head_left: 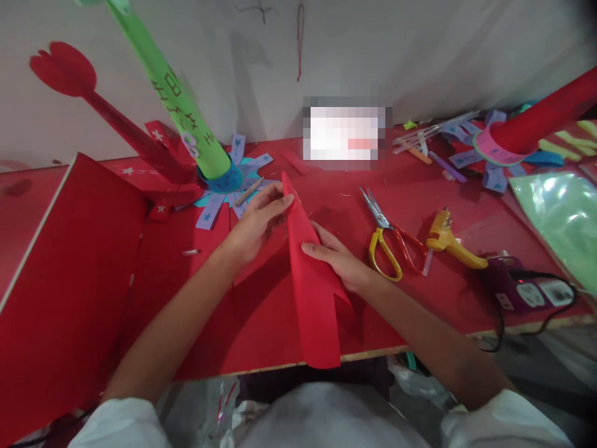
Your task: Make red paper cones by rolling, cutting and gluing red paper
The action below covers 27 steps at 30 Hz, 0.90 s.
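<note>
A sheet of red paper (313,292), rolled into a narrow cone, points away from me above the red table. Near its far tip my left hand (263,218) pinches the edge between thumb and fingers. My right hand (338,258) grips the middle of the roll from the right, thumb on top and fingers partly hidden behind the paper. Toward me the roll widens and its lower end hangs over the table's front edge. Scissors (383,224) with one yellow and one red handle lie to the right of my right hand, blades slightly apart.
A yellow glue gun (450,239) lies beside a purple power strip (529,289) with a black cord. On the left stand a green paper tube (186,118), a red paper flower (65,70) and a red panel (69,267). A red tube (550,112) and green sheets (559,211) are at right.
</note>
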{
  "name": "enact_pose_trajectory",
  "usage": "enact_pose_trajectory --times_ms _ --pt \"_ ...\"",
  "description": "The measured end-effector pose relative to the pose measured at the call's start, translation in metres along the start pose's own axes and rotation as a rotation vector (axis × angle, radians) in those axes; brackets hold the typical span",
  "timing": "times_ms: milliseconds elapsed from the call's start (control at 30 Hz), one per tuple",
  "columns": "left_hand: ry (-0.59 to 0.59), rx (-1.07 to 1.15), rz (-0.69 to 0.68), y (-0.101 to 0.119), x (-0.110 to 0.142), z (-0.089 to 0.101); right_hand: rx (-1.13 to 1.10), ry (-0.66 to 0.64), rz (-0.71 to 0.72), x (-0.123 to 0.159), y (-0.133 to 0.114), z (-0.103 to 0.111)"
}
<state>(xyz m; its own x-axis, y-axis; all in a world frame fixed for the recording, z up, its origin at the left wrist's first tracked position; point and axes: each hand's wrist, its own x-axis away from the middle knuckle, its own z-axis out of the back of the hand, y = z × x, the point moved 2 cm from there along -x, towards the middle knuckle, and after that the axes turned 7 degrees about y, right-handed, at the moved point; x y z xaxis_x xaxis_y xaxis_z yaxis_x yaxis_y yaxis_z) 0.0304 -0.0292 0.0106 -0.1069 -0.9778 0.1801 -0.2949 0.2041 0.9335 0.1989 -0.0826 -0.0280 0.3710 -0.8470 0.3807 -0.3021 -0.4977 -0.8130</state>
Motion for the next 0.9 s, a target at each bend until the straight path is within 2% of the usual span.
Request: enact_pose_trajectory --times_ms 133,567,767,900 --pt "-0.01 -0.045 -0.016 0.002 0.001 -0.001 0.066 0.025 0.035 0.002 -0.004 0.001" --pt "0.04 -0.292 -0.117 0.013 0.006 0.0 0.224 -0.015 0.168 0.0 -0.007 0.003" --pt "0.142 -0.264 -0.083 0.007 0.007 -0.001 0.248 -0.031 0.166 0.001 -0.008 0.001" --pt "0.18 -0.279 -0.142 0.004 0.006 0.0 0.246 -0.036 0.162 0.002 -0.011 0.0"
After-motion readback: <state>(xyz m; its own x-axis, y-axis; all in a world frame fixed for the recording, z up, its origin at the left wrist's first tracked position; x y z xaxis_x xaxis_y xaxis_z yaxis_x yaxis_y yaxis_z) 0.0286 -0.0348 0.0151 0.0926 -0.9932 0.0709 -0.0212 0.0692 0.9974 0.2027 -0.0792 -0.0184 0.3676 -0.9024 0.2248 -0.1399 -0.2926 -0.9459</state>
